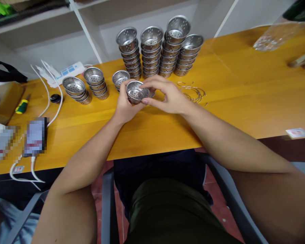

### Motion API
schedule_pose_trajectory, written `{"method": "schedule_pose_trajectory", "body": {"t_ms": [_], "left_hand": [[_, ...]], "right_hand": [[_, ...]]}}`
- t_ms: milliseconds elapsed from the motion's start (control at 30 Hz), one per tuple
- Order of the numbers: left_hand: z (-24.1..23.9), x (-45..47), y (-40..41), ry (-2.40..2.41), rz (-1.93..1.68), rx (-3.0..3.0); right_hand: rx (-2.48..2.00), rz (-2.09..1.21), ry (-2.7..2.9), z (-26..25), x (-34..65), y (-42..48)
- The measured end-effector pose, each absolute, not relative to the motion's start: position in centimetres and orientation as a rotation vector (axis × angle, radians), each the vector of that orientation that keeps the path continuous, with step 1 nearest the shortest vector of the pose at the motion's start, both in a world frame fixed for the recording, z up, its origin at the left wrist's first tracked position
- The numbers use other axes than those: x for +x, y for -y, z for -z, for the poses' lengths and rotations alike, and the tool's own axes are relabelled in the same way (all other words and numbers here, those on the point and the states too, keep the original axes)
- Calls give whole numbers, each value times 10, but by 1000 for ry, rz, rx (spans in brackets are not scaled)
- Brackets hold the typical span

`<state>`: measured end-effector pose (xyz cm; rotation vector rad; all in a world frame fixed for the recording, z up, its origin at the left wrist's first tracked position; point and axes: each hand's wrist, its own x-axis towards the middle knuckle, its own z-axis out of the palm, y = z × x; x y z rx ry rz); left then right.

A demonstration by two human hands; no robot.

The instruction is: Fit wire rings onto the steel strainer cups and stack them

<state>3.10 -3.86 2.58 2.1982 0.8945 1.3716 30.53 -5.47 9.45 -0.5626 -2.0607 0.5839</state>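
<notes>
A small perforated metal cup (135, 92) is tilted toward me above the table, its holed inside in view. My left hand (123, 105) is wrapped round its left side and underside. At the opposite rim my right hand (167, 95) grips it between thumb and fingers. A sliver of metal shows beneath the right fingers; what it belongs to is hidden. Just behind stands another perforated cup (120, 77), partly covered by my left hand. Thin bent metal wires (193, 94) lie in a loose heap to the right of my right hand.
Several tall stacks of perforated cups (151, 51) stand at the back; shorter stacks (98, 84) stand left. Further left are a power strip (69, 70), white cables, a black round cap (55, 98), a screwdriver (22, 105) and a phone (35, 137). A clear plastic bottle (274, 37) lies back right.
</notes>
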Motion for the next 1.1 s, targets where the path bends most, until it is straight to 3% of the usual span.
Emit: {"method": "schedule_pose_trajectory", "body": {"t_ms": [500,733,867,1100], "left_hand": [[-28,31,34,-789,-1406,2253],[-60,0,17,-1189,-1693,2233],[-78,-4,11,-1294,-1633,2007],[-64,0,2,-1329,-1607,2021]], "right_hand": [[-543,-598,2115,-91,301,55],[-692,-484,1902,-88,310,43],[-773,-478,1870,-83,311,38],[-772,-526,1893,-86,306,45]]}}
